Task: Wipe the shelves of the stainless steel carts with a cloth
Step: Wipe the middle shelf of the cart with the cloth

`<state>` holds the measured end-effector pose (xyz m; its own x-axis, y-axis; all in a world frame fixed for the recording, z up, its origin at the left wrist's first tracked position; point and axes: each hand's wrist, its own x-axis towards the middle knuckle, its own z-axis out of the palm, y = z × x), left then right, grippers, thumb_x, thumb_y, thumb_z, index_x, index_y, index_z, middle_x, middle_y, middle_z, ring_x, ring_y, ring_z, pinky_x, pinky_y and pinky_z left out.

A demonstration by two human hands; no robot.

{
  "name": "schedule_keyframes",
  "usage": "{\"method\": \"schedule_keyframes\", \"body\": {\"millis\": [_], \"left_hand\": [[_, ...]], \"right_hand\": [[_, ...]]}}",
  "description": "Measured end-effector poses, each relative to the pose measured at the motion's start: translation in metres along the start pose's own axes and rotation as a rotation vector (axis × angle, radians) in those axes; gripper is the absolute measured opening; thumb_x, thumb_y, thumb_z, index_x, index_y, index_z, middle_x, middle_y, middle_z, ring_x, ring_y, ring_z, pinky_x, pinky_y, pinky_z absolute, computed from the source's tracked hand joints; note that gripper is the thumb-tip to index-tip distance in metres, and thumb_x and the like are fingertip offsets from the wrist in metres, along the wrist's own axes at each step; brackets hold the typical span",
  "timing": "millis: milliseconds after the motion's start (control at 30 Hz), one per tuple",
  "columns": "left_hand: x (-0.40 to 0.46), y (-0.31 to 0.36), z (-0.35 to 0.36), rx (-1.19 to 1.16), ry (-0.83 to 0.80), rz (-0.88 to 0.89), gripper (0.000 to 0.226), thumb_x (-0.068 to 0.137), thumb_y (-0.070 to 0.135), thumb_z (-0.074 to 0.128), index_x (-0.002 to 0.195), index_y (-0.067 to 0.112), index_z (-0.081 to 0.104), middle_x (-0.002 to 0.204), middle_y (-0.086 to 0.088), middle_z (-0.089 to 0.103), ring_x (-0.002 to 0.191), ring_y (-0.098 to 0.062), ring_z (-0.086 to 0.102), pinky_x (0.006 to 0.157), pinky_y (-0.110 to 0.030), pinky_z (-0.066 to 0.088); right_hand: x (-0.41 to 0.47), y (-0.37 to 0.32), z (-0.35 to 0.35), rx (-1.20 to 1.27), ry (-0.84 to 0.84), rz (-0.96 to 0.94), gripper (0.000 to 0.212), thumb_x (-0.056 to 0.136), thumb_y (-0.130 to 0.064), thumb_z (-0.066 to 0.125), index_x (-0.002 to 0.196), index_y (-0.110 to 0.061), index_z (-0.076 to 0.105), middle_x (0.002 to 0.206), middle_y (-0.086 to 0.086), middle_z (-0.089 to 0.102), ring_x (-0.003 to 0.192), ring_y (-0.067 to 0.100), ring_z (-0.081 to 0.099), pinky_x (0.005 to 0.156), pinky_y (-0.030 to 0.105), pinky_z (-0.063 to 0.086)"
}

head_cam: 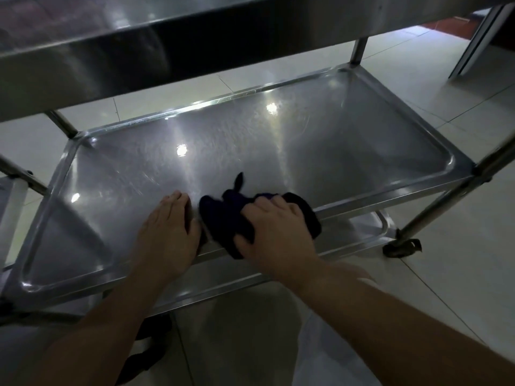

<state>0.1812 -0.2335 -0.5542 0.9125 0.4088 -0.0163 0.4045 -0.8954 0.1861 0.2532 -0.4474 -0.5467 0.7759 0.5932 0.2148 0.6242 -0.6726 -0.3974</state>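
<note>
Forearms fill the bottom of the frame, both mine, reaching up to the middle shelf [250, 140] of the cart. At centre, my right hand [274, 229] bunches the dark cloth [223, 215], fingers curled over it, pressing it down right at the shelf's near lip. Just left of it, my left hand [170, 227] lies flat with fingers straight on the steel, holding nothing, almost touching the cloth.

Part of the cloth hangs over the near lip, so I judge it could slide off toward the lower shelf [362, 227] if I ease my hold while pulling toward myself. Across the upper half of the frame the top shelf [139, 57] sits low over the work; reaching for the far corner at upper right, I could knock my arm against its edge. Leaning hard on my flat hand might roll the cart on the tiled floor [446, 112].
</note>
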Motion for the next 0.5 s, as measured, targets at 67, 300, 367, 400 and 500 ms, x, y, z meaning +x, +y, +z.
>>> {"method": "schedule_keyframes", "body": {"millis": [67,300,367,400,500], "left_hand": [[0.000,-0.001,0.000,-0.013,-0.001,0.012,0.061,0.108,0.041,0.037,0.160,0.010,0.033,0.169,-0.010,0.029,0.156,-0.027,0.027,0.126,-0.049,0.025],[0.000,-0.005,0.000,-0.006,0.010,0.017,0.061,0.107,0.042,0.040,0.161,0.013,0.033,0.169,-0.008,0.028,0.156,-0.027,0.027,0.126,-0.050,0.025],[0.000,-0.005,0.000,-0.010,0.010,0.018,0.061,0.107,0.041,0.040,0.160,0.012,0.033,0.169,-0.009,0.029,0.156,-0.027,0.026,0.126,-0.050,0.025],[0.000,-0.005,0.000,-0.011,0.010,0.020,0.061,0.107,0.041,0.040,0.160,0.012,0.033,0.169,-0.009,0.029,0.156,-0.027,0.026,0.126,-0.050,0.025],[-0.001,-0.005,0.000,-0.012,0.008,0.027,0.061,0.107,0.040,0.040,0.160,0.011,0.033,0.169,-0.009,0.028,0.156,-0.027,0.025,0.126,-0.050,0.024]], "right_hand": [[0.001,-0.006,0.004,-0.003,-0.006,-0.047,0.039,0.081,-0.053,0.052,0.105,-0.025,0.065,0.101,-0.005,0.064,0.099,0.025,0.058,0.086,0.043,0.045],[-0.001,0.126,-0.056,-0.276,0.049,0.200,0.061,0.080,-0.061,0.035,0.113,-0.020,0.067,0.099,0.009,0.070,0.089,0.036,0.064,0.077,0.041,0.051],[0.002,0.177,-0.082,-0.328,0.043,0.351,0.064,0.085,-0.062,0.036,0.118,-0.016,0.065,0.099,0.012,0.067,0.089,0.036,0.063,0.078,0.044,0.055],[0.004,0.199,-0.095,-0.352,0.033,0.425,0.064,0.085,-0.063,0.037,0.118,-0.014,0.065,0.098,0.013,0.066,0.086,0.035,0.063,0.077,0.046,0.057],[0.022,0.247,-0.121,-0.446,0.021,0.595,0.062,0.088,-0.063,0.044,0.109,-0.008,0.062,0.088,0.017,0.061,0.080,0.038,0.061,0.077,0.051,0.059]]}}
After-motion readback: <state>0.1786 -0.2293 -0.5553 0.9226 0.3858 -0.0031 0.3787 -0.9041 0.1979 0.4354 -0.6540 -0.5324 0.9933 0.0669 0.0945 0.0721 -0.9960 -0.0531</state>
